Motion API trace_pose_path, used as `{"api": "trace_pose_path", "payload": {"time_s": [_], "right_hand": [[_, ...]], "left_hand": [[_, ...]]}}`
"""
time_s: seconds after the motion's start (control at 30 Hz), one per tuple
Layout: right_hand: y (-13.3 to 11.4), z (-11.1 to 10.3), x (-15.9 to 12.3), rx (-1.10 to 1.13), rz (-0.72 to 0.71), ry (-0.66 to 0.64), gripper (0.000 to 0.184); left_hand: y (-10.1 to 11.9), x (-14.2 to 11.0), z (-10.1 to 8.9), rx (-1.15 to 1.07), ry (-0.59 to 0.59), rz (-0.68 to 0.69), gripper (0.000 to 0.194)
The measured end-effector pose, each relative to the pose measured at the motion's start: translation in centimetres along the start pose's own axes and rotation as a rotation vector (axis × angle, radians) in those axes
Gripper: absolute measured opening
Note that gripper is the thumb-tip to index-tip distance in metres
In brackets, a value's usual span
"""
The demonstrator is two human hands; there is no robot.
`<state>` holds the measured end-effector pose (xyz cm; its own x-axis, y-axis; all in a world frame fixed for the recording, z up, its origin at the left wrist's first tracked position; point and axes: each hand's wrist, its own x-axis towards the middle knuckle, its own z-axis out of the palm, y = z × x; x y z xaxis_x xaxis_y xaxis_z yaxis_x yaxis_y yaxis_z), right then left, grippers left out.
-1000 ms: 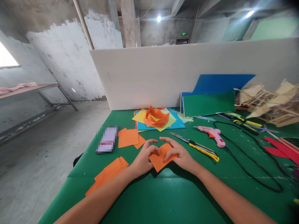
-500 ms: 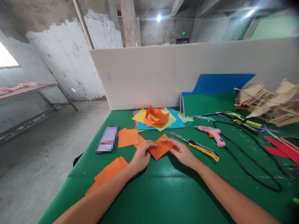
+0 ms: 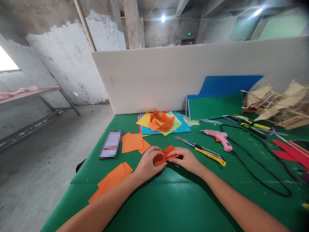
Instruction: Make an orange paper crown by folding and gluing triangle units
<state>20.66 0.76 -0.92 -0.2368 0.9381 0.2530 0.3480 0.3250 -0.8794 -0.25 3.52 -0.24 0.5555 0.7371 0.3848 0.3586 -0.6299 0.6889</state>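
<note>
A small square of orange paper (image 3: 168, 150) is bent over on itself between my two hands, above the green table. My left hand (image 3: 150, 163) grips its left side, fingers behind and thumb in front. On the right side my right hand (image 3: 187, 160) pinches the paper between thumb and fingers. Left of my hands lie loose orange squares (image 3: 132, 143), and a further stack of orange paper (image 3: 113, 178) sits beside my left forearm. Beyond my hands stands a pointed orange folded-paper ring (image 3: 161, 120) on coloured sheets (image 3: 181, 127).
A utility knife (image 3: 202, 151) with its blade out lies right of my hands. Past it are a pink glue gun (image 3: 220, 138) with a looping black cord, pliers (image 3: 253, 129), red strips (image 3: 289, 151) and a wooden stick model (image 3: 280, 106). A phone (image 3: 111, 144) rests near the left edge.
The orange paper lay flat and spread between my hands; now its near edge is folded up and over. My left thumb has come round to the front of it.
</note>
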Motion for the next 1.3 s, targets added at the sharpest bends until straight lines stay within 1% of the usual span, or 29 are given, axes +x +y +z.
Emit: {"api": "trace_pose_path", "payload": {"time_s": [0.07,0.1,0.2,0.4,0.47,0.57,0.67,0.7,0.77,0.83,1.03,1.13,1.3], "right_hand": [[0.0,0.0,0.1,0.042,-0.005,0.002,0.015],[0.0,0.1,0.1,0.075,-0.006,-0.002,0.016],[0.0,0.1,0.3,0.142,0.019,0.012,0.020],[0.5,0.5,0.4,0.126,0.089,0.056,0.022],[0.7,0.7,0.5,0.134,0.106,0.088,0.022],[0.8,0.7,0.6,0.224,0.128,0.125,0.031],[0.7,0.5,0.7,0.296,0.163,0.092,0.044],[0.7,0.4,0.7,0.296,0.174,0.072,0.043],[0.7,0.2,0.7,0.284,0.186,0.039,0.035],[0.9,0.1,0.7,0.278,0.197,0.030,0.029],[1.4,-0.1,0.6,0.261,0.229,0.055,0.027],[1.3,0.0,0.6,0.260,0.223,0.061,0.025],[0.9,0.2,0.7,0.258,0.235,0.081,0.025]], "left_hand": [[0.1,0.0,0.0,-0.004,0.010,0.012,0.012],[0.2,0.1,-0.1,-0.012,0.014,0.009,0.009],[0.2,0.2,-0.2,-0.049,0.022,-0.016,0.011],[-0.1,0.3,-0.2,-0.127,0.015,-0.067,0.007],[-0.1,0.3,-0.1,-0.148,0.016,-0.110,0.006],[0.0,0.3,0.0,-0.215,0.019,-0.205,0.008],[-0.1,0.4,0.2,-0.294,0.011,-0.247,0.011],[-0.2,0.4,0.2,-0.312,0.010,-0.251,0.012],[-0.4,0.4,0.3,-0.344,0.006,-0.256,0.012],[-0.6,0.5,0.4,-0.358,-0.001,-0.266,0.011],[-0.8,0.6,0.4,-0.286,-0.011,-0.265,0.014],[-0.8,0.7,0.3,-0.238,-0.018,-0.263,0.015],[-0.8,0.6,0.2,-0.235,-0.009,-0.281,0.015]]}}
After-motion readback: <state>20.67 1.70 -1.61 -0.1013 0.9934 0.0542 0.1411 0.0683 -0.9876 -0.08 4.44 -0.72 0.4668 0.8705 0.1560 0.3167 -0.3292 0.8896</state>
